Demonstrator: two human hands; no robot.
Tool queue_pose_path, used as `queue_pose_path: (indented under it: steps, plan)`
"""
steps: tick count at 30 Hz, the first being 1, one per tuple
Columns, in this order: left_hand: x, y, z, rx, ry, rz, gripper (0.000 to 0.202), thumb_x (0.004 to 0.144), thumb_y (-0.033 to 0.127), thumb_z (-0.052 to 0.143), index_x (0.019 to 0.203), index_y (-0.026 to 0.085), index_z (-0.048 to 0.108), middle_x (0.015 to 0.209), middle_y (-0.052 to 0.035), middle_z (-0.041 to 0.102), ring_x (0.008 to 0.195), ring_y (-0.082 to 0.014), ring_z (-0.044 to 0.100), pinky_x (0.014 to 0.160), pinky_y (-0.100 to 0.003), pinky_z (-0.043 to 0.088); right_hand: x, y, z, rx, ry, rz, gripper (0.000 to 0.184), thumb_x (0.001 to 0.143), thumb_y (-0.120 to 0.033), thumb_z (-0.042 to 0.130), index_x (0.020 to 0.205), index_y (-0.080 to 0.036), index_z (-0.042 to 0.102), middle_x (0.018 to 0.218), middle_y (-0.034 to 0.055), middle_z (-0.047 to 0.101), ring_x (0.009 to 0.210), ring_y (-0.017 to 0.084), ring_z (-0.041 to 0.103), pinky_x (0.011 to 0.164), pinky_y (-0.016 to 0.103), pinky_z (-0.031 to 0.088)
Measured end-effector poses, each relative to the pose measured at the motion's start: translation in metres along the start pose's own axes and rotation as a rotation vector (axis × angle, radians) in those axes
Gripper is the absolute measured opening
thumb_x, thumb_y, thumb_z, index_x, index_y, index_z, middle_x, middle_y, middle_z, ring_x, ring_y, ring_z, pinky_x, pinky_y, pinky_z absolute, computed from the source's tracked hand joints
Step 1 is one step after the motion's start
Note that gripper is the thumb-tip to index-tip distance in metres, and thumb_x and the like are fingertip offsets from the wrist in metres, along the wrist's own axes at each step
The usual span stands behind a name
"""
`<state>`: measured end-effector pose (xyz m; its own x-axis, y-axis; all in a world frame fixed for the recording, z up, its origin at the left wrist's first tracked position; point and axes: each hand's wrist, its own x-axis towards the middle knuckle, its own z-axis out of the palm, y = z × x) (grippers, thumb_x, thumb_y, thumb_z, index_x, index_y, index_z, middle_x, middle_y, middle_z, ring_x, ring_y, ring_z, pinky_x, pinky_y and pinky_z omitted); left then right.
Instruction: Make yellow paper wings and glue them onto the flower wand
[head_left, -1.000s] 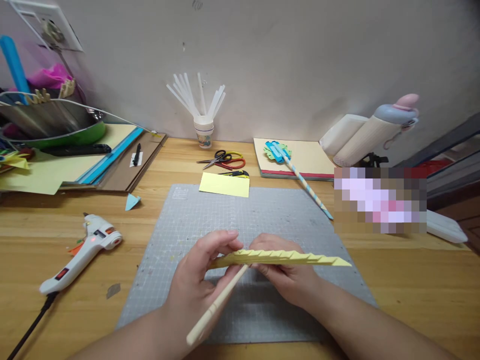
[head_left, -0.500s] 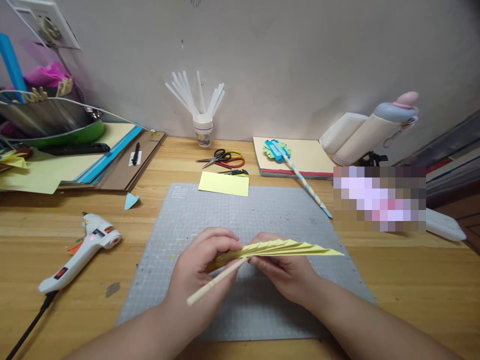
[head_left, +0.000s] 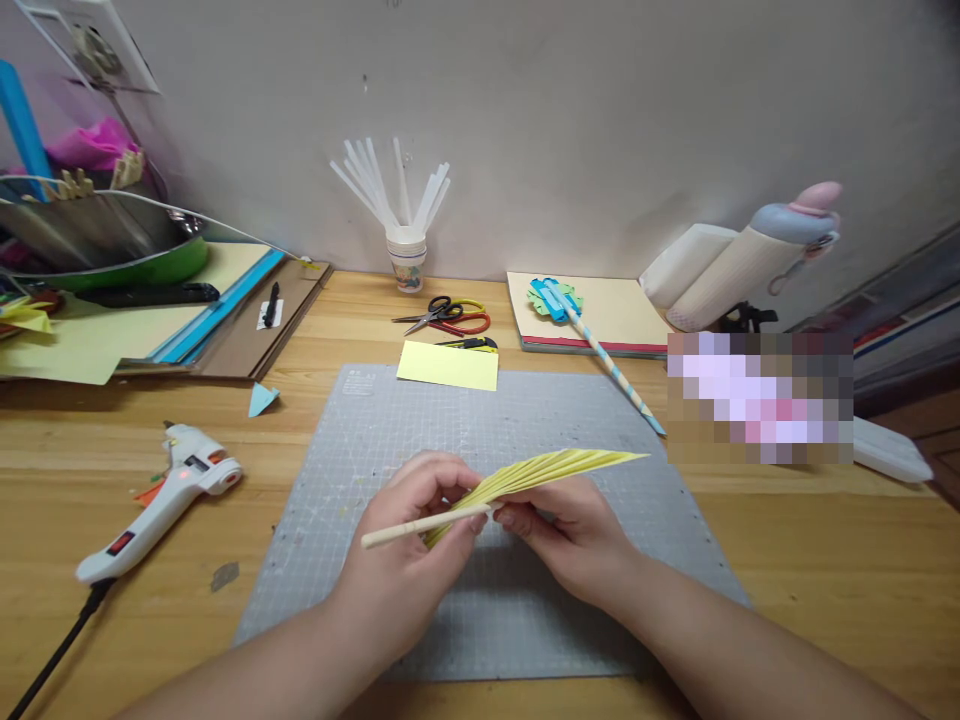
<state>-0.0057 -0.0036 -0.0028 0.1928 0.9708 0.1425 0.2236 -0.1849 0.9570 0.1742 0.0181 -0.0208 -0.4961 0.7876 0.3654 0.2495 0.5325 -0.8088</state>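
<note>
A pleated strip of yellow paper (head_left: 559,467) is held above the grey cutting mat (head_left: 390,420), its free end pointing up and to the right. A thin pale wooden stick (head_left: 405,527) meets the paper at its middle and juts out to the left. My left hand (head_left: 405,545) pinches the paper's left part with thumb and fingers, the stick lying across them. My right hand (head_left: 574,535) pinches the paper and the stick's end from the right. Both hands are closed on the piece.
A white glue gun (head_left: 161,495) with a black cord lies left of the mat. A yellow paper sheet (head_left: 448,365), scissors (head_left: 442,318), a cup of glue sticks (head_left: 407,262), a finished blue paper piece on a striped stick (head_left: 592,345), and stacked paper with a green pan (head_left: 112,250) ring the desk.
The pleated paper's right end has swung upward from level to a slant. The stick has turned from pointing down towards me to lying nearly level, pointing left.
</note>
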Motion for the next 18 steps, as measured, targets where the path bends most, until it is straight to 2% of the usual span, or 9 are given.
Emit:
queue_pose_path:
  steps: [7,13,18]
  plan:
    - [0.0011,0.0015,0.0006,0.005,0.004,0.000,0.009,0.080,0.017,0.058,0.086,0.022,0.062,0.087,-0.0012,0.059,0.082,-0.0144,0.055,0.071,-0.025,0.044,0.0000,-0.0011,-0.0001,0.004,-0.014,0.014,0.014,0.089,-0.021,0.050,0.093,-0.025,0.064,0.079,0.0002,0.067,0.072,0.013,0.061,0.068,0.025,0.047]
    - [0.0001,0.0013,0.0019,-0.035,0.000,0.005,0.007,0.080,0.016,0.058,0.084,0.021,0.061,0.086,-0.0014,0.058,0.082,-0.0144,0.056,0.072,-0.026,0.045,0.0003,-0.0013,0.0014,0.022,-0.011,0.037,0.013,0.089,-0.021,0.050,0.087,-0.023,0.063,0.070,-0.0009,0.063,0.067,0.012,0.058,0.064,0.023,0.045]
    - [-0.0033,-0.0013,0.0023,-0.024,0.016,0.020,0.004,0.078,0.023,0.063,0.081,0.021,0.061,0.083,-0.0010,0.059,0.078,-0.0144,0.056,0.066,-0.025,0.044,-0.0008,-0.0010,0.0039,0.050,-0.024,0.036,0.014,0.090,-0.020,0.050,0.085,-0.022,0.063,0.073,-0.0007,0.061,0.069,0.012,0.057,0.064,0.023,0.043]
